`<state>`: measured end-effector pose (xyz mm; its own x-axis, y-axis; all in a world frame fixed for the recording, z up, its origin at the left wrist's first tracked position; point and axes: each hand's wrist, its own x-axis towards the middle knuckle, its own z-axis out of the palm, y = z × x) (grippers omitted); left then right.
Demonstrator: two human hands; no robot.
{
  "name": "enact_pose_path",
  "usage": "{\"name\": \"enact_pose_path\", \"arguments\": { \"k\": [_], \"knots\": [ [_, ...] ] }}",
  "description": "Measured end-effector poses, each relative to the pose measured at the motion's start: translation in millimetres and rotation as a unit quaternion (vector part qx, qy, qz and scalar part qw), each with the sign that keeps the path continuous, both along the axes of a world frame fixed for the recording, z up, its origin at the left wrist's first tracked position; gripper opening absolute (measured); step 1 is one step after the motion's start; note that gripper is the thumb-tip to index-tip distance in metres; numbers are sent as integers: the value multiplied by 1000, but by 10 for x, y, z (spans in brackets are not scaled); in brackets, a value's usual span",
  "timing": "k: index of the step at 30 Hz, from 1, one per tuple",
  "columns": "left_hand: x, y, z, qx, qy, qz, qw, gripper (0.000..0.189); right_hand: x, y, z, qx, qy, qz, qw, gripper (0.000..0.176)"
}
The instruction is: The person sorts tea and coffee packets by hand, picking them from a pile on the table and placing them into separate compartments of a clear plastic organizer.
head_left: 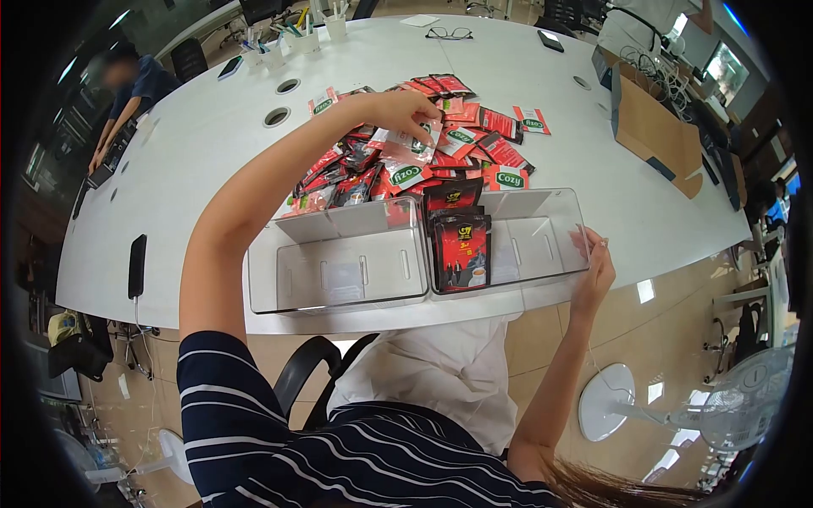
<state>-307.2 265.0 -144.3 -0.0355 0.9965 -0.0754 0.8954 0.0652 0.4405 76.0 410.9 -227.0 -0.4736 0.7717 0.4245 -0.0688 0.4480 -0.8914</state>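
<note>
Over the heap of sachets, my left hand (pixel 402 113) has its fingers closed on a pale pink Cozy tea sachet (pixel 412 145). My right hand (pixel 596 269) grips the right end of a clear plastic bin (pixel 529 283), with its fingers bent at the end wall. Inside that bin, black-and-red G7 coffee sachets (pixel 462 254) stand at the left end. A second clear bin (pixel 347 308) sits alongside on the left, with no sachets in it. Behind both bins lie mixed red, black and pink sachets (pixel 501 151), some marked Cozy.
A phone (pixel 136 266) with a cable lies at the left table edge. An open cardboard box (pixel 652 135) stands at the right. Glasses (pixel 449 34), another phone (pixel 550 41) and cups of pens (pixel 305 42) are toward the back. Another person (pixel 135 89) is at the far left.
</note>
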Motion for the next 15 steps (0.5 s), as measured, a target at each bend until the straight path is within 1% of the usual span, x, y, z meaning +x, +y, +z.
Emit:
{"name": "enact_pose_path", "arguments": {
  "k": [2, 3, 6, 9, 13, 15],
  "knots": [
    [42, 37, 47, -67, 23, 9, 997, 30, 0, 6, -8, 2, 1, 0, 1000, 48],
    [60, 44, 60, -76, 36, 5, 996, 28, 0, 6, -8, 1, 2, -1, 1000, 48],
    [113, 35, 100, -76, -15, -11, 997, 24, -4, 5, -8, -1, 7, 0, 1000, 47],
    [67, 73, 43, -80, -19, -22, 996, 22, -7, -5, -7, -3, 10, 1, 1000, 47],
    [125, 33, 104, -21, -23, 0, 1000, 20, 8, -7, 7, -11, 8, 7, 1000, 44],
    [239, -24, 256, -1, -28, 27, 999, 18, 11, -6, 6, -17, 13, 10, 1000, 42]
  ]
}}
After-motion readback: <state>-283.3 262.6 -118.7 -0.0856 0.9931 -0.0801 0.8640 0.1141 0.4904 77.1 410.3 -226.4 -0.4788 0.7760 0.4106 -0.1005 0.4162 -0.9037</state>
